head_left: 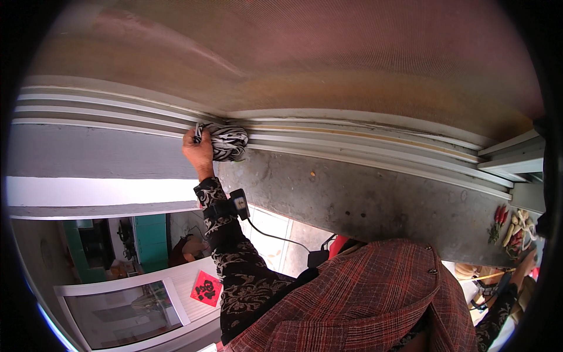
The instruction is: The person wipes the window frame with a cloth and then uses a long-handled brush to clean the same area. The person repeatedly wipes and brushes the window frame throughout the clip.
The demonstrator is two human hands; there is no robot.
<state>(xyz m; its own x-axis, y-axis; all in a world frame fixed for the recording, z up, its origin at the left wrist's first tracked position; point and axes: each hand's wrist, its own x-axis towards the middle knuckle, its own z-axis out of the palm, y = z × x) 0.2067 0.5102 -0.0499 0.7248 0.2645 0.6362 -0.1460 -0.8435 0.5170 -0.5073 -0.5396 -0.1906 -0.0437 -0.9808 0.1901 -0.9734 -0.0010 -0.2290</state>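
Observation:
My left hand is closed around a bunched black-and-white striped cloth. The cloth is pressed into the corner where two runs of white window track meet. Some of my fingertips are hidden in its folds. At the far right edge, my right hand is partly seen beside a hanging bunch of pale, garlic-like and red decorations. Its fingers are too small and blurred there to show whether they grip anything.
A grey stained sill runs below the track. Red chilli-like ornaments hang at its right end. A cable leads from a small device on my left wrist. A red paper square is on a panel at lower left.

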